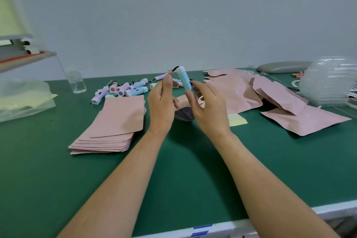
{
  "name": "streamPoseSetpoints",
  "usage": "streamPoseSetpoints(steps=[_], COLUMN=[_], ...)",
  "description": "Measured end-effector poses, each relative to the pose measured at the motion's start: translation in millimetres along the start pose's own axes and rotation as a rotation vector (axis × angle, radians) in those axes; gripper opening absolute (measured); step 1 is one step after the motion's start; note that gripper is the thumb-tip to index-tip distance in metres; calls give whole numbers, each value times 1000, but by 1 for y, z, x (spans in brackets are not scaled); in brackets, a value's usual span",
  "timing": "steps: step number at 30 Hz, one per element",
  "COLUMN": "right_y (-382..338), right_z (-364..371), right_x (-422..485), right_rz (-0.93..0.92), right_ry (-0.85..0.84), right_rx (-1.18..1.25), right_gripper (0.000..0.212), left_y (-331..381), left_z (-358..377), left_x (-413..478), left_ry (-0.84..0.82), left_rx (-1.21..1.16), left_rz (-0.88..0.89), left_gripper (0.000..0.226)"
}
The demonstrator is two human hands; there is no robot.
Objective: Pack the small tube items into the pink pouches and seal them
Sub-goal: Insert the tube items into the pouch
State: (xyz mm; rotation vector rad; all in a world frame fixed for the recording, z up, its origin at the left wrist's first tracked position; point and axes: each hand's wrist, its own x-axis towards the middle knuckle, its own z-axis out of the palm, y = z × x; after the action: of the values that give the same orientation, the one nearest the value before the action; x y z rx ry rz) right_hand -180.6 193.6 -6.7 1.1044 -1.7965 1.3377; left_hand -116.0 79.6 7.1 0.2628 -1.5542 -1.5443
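The blue tube (184,78) is held off the desk (173,170) between both hands, its long axis nearly upright with the top leaning slightly left. The right hand (208,110) has its fingers (201,87) closed round the lower end, while the left hand (161,102) pinches the black cord (174,68) at the cap end. The open pink pouch (183,113) lies just below the hands with its dark mouth towards the person, so the tube's lower end is nearest it, and the right hand looks best placed to guide it in.
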Motion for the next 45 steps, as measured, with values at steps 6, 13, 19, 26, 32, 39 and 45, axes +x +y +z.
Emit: streamPoseSetpoints(steps=[6,13,19,26,32,39,45], right_y=[-2,-2,-3,-7,0,-2,-5], right_z=[1,4,0,-7,-14,-16,-11], right_x=[0,-2,-2,2,4,6,5], right_rz=[-3,66,133,209,313,390,430], right_ry=[-33,-122,-129,-117,-133,-258,-232], right_rx=[124,180,286,382,408,622,654], right_gripper=[26,20,26,39,55,32,17], left_y=[2,5,4,-1,-3,-5,-9], left_z=[-7,-6,-10,-14,-15,-18,-23], left_x=[-2,-10,-9,-9,-12,-12,-5], left_ry=[44,-11,-74,-165,-263,-281,-135], left_rx=[-220,-159,-296,28,233,289,333], left_rz=[-68,-134,-148,107,171,315,307], left_gripper=[31,33,30,22,29,37,33])
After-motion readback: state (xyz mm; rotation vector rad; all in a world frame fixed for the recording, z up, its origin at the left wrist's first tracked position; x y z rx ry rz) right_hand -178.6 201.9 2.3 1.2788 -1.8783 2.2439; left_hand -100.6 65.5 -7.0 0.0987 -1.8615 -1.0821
